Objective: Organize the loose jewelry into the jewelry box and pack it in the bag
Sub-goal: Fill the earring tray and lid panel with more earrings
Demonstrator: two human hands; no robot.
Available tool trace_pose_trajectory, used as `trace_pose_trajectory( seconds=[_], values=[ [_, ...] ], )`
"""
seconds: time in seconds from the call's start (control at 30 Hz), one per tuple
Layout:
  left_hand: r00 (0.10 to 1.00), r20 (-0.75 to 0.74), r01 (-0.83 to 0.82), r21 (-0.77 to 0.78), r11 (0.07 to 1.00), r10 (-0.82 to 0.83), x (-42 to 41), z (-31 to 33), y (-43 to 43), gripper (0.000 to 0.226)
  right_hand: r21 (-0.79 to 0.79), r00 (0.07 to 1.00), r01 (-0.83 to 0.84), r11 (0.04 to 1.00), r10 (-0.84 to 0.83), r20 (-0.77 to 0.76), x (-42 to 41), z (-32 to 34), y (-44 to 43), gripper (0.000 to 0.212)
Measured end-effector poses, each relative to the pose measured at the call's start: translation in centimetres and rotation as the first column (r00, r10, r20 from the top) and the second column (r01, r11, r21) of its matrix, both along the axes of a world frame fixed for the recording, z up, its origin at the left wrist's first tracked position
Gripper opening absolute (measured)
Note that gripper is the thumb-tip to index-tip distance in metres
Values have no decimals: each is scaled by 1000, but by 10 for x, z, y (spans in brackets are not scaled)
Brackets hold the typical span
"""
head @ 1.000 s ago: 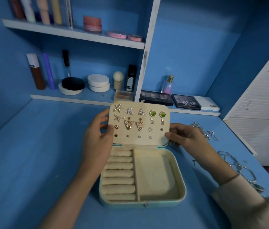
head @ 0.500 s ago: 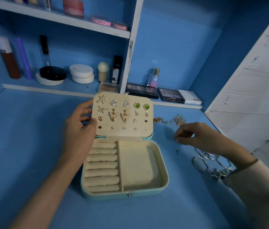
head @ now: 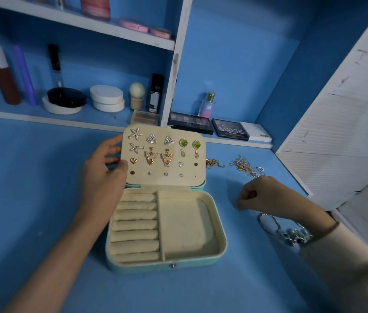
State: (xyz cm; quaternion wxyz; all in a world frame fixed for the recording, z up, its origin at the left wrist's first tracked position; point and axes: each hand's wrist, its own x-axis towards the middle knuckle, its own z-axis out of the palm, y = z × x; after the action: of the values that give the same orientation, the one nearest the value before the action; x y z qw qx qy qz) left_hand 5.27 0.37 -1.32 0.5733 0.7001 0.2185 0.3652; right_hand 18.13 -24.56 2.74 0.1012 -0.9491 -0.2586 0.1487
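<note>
Right hand (head: 266, 197) has moved from lid (head: 187, 180) to tabletop (head: 43, 177), fingers (head: 245, 195) curled — on what, unclear; left hand (head: 101, 177) grips lid; chains (head: 244, 166), bangles (head: 293, 236) unpacked.

right hand (head: 262, 195) | off lid (head: 164, 154), now at table (head: 43, 199) | possibly pinching something small

The jewelry box (head: 220, 253) has a smooth mint shell and a matt cream lining that looks like velvet (soft rolls (head: 135, 224) included). Earrings (head: 167, 154) and loose chains (head: 244, 166) gleam metallic; the blue surface (head: 43, 188) is matt paint.
</note>
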Motion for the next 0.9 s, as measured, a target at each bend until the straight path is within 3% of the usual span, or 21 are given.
trace_pose_trajectory(
  seconds=[0.1, 0.2, 0.33, 0.43, 0.6, 0.9],
  values=[
    [1000, -5, -1, 2, 1000, 1, 0, 1, 0, 49, 15, 999, -42, 999, 41, 29, 0, 0, 3, 9],
    [1000, -6, -2, 2, 1000, 2, 0, 2, -1, 49, 223, 993, -106, 969, 91, 77, -3, 0, 12, 5],
    [1000, -8, 1, -5, 1000, -1, -2, 3, -2, 48, 604, 989, -143, 784, 102, 103, -12, -4, 32, 10],
    [1000, -15, 3, -8, 1000, -3, -2, 3, -2, 48, 742, 989, -130, 658, 135, 53, -16, -14, 46, 12],
    [1000, -19, 2, -10, 1000, -2, -2, 2, -1, 49, 812, 994, -78, 578, 104, 21, -17, -32, 53, 11],
    [1000, -27, 1, -17, 1000, -2, 1, 0, 1, 48, 765, 982, -189, 615, 112, 153, -11, -42, 47, 22]
  ],
)
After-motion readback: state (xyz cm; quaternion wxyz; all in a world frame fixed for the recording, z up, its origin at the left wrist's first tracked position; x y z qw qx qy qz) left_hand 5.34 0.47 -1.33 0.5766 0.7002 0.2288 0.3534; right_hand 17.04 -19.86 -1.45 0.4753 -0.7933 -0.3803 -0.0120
